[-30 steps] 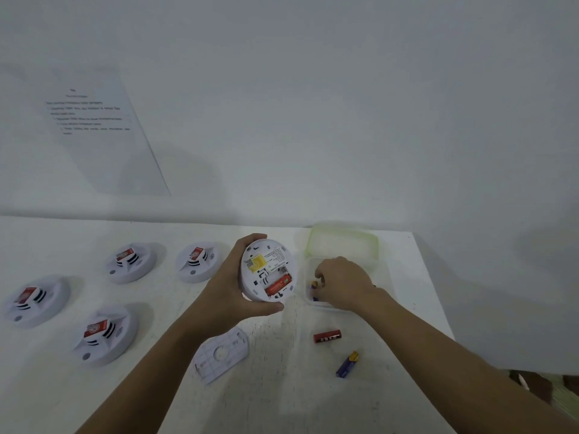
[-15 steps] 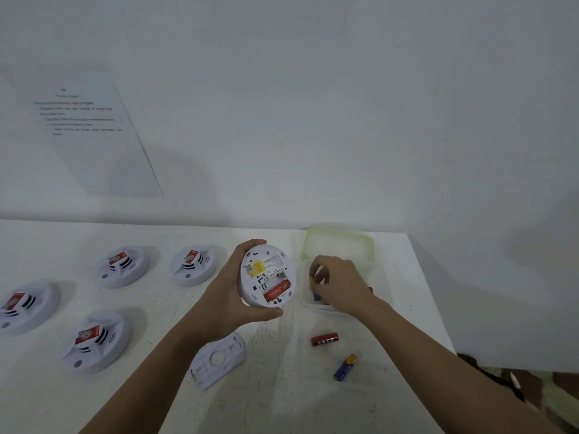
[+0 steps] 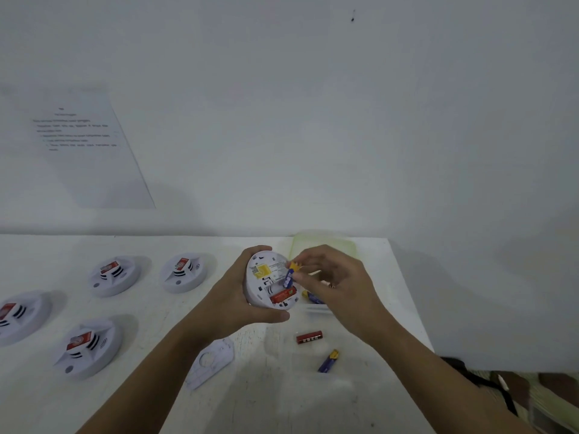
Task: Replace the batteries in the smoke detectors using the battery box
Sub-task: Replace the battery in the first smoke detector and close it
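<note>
My left hand (image 3: 238,299) grips a white round smoke detector (image 3: 268,281), tilted with its back side toward me. One red battery (image 3: 283,297) sits in its open compartment. My right hand (image 3: 336,281) pinches a blue and yellow battery (image 3: 290,273) and holds it over the detector's back. Behind my right hand stands the clear battery box (image 3: 324,245), mostly hidden, with another blue and yellow battery (image 3: 310,297) showing inside it.
Several more smoke detectors (image 3: 183,272) (image 3: 114,275) (image 3: 86,347) (image 3: 18,316) lie face up at the left. A white cover plate (image 3: 211,364), a loose red battery (image 3: 309,337) and a blue and yellow battery (image 3: 327,361) lie on the white table (image 3: 282,402). The table's right edge is close.
My right hand came out of the battery box with a blue and yellow battery and moved left to the detector's back. My left hand kept holding the detector.
</note>
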The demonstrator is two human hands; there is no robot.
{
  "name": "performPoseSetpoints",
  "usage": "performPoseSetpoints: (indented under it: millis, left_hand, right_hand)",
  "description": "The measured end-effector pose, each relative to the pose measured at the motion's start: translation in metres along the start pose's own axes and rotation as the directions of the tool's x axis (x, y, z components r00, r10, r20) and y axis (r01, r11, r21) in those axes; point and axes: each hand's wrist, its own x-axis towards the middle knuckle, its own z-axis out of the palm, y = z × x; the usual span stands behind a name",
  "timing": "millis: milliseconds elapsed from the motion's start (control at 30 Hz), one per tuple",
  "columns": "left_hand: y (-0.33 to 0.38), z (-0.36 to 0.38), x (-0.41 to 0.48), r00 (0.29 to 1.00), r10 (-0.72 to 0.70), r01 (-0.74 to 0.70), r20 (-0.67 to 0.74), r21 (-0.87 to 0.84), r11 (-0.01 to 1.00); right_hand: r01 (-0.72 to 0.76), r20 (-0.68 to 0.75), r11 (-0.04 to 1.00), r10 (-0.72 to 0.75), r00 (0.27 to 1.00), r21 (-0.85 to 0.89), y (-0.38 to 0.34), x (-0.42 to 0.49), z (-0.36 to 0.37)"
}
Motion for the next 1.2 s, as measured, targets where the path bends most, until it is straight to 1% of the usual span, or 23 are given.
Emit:
performPoseSetpoints:
  millis: [67, 167, 200, 233, 367, 467, 500, 567, 667, 700, 767, 900, 1033, 1200]
  left_hand:
    - [0.003, 0.004, 0.0, 1.0, 0.005, -0.005, 0.014, -0.014, 1.0]
    - [0.006, 0.009, -0.002, 0.999, 0.022, -0.022, 0.027, -0.001, 1.0]
    - [0.006, 0.011, -0.002, 0.999, 0.024, -0.025, 0.03, 0.007, 1.0]
    - [0.006, 0.012, -0.002, 0.999, 0.024, -0.024, 0.033, 0.01, 1.0]
    - [0.009, 0.016, -0.003, 0.998, 0.033, -0.034, 0.045, 0.021, 0.999]
    - [0.012, 0.017, -0.003, 0.997, 0.051, -0.052, 0.059, 0.019, 0.998]
    - [0.014, 0.017, -0.004, 0.996, 0.058, -0.06, 0.064, 0.02, 0.998]
    - [0.015, 0.016, -0.005, 0.995, 0.074, -0.076, 0.063, 0.033, 0.997]
    - [0.017, 0.016, -0.008, 0.996, 0.083, -0.085, 0.032, 0.068, 0.994]
    - [0.017, 0.015, -0.009, 0.996, 0.088, -0.089, 0.026, 0.066, 0.994]
    - [0.019, 0.013, -0.012, 0.995, 0.1, -0.101, 0.019, 0.064, 0.993]
    - [0.021, 0.007, -0.016, 0.994, 0.112, -0.112, 0.003, 0.065, 0.992]
    - [0.022, 0.004, -0.022, 0.994, 0.11, -0.112, 0.029, 0.059, 0.992]
    - [0.022, 0.008, -0.021, 0.993, 0.101, -0.105, 0.055, 0.084, 0.991]
  right_hand:
    - [0.112, 0.033, 0.986, -0.109, 0.994, -0.124, 0.003, -0.006, 0.003]
    - [0.274, 0.08, 0.921, -0.262, 0.962, -0.277, 0.009, -0.011, 0.002]
    - [0.296, 0.096, 0.91, -0.28, 0.955, -0.291, 0.01, -0.011, 0.001]
    - [0.288, 0.11, 0.915, -0.267, 0.957, -0.281, 0.01, -0.011, 0.0]
    - [0.128, 0.135, 0.981, -0.108, 0.985, -0.145, 0.007, -0.011, -0.003]
    - [-0.068, 0.102, 0.997, 0.07, 0.992, -0.029, 0.003, -0.008, -0.002]
    - [-0.131, 0.073, 0.991, 0.133, 0.988, -0.029, 0.001, -0.006, -0.002]
    - [-0.233, 0.02, 0.969, 0.236, 0.972, -0.085, -0.001, -0.003, -0.004]
    - [-0.388, 0.05, 0.92, 0.391, 0.919, -0.057, -0.006, 0.001, -0.004]
    - [-0.413, 0.07, 0.91, 0.415, 0.907, -0.044, -0.007, 0.002, -0.001]
    - [-0.414, 0.084, 0.91, 0.415, 0.906, -0.027, -0.008, 0.002, 0.005]
    - [-0.368, 0.036, 0.929, 0.369, 0.929, -0.028, -0.01, -0.001, 0.011]
    - [-0.362, 0.066, 0.932, 0.362, 0.93, -0.007, -0.011, -0.001, 0.011]
    - [-0.379, 0.057, 0.924, 0.382, 0.923, -0.044, -0.011, -0.001, 0.01]
